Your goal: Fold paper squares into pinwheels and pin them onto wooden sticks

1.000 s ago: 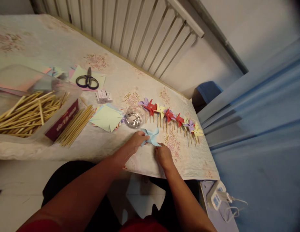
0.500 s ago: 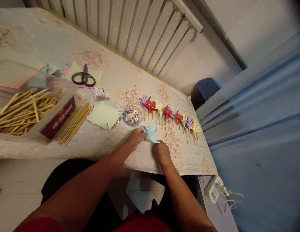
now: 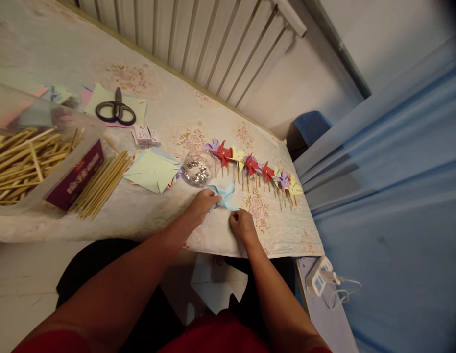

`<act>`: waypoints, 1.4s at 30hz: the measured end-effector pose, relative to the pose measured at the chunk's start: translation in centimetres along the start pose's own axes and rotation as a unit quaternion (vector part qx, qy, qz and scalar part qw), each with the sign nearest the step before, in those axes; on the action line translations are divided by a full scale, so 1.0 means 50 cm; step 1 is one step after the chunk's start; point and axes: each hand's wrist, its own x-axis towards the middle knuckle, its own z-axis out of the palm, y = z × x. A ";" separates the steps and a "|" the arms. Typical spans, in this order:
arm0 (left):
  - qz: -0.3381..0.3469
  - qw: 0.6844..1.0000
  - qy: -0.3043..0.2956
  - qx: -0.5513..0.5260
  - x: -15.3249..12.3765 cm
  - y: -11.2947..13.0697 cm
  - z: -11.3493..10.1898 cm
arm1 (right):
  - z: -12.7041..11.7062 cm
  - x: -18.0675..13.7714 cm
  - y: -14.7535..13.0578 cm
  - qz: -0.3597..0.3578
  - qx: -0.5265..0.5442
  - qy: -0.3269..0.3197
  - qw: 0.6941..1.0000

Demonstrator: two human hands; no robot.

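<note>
**Pale blue paper pinwheel [image 3: 226,195] under both hands**

Holds the pale blue paper pinwheel flat on the counter [image 3: 147,215], close to the near edge. Clamps the left hand [image 3: 202,205] on the pinwheel's left vane: grip closed, fingers curled over the paper. Sets the right hand [image 3: 241,226] just in front of the pinwheel, fingertips at its lower right edge. Grip there nearly closed; cannot tell whether any paper is pinched in it.

Just behind the pinwheel and slightly left: a clear round container of shiny bits [image 3: 196,171]. Behind and to the right of the pinwheel: a row of finished pinwheels [image 3: 253,169] on sticks, red, yellow and purple, side by side. Left of the pinwheel: a stack of paper squares [image 3: 154,169], then a loose bundle of wooden sticks [image 3: 101,184], then a clear box [image 3: 47,196] with more sticks inside. Well behind the pinwheel and far left: black-handled scissors [image 3: 115,112] lying on coloured sheets, with a small white box [image 3: 145,135] near them.
</note>
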 end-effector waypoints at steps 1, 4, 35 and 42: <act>-0.003 1.000 0.002 0.000 -0.001 0.000 0.000 | 0.000 -0.002 0.007 0.018 0.053 0.009 0.998; -0.010 1.000 0.006 -0.005 -0.004 0.002 0.002 | -0.010 -0.005 0.023 0.084 0.197 0.058 0.975; 0.006 1.000 0.017 -0.003 -0.017 0.025 0.012 | -0.030 0.027 -0.114 -0.042 0.235 0.187 0.953; 0.012 1.000 0.003 -0.012 -0.008 0.013 0.008 | -0.026 0.029 -0.110 -0.048 0.240 0.190 0.951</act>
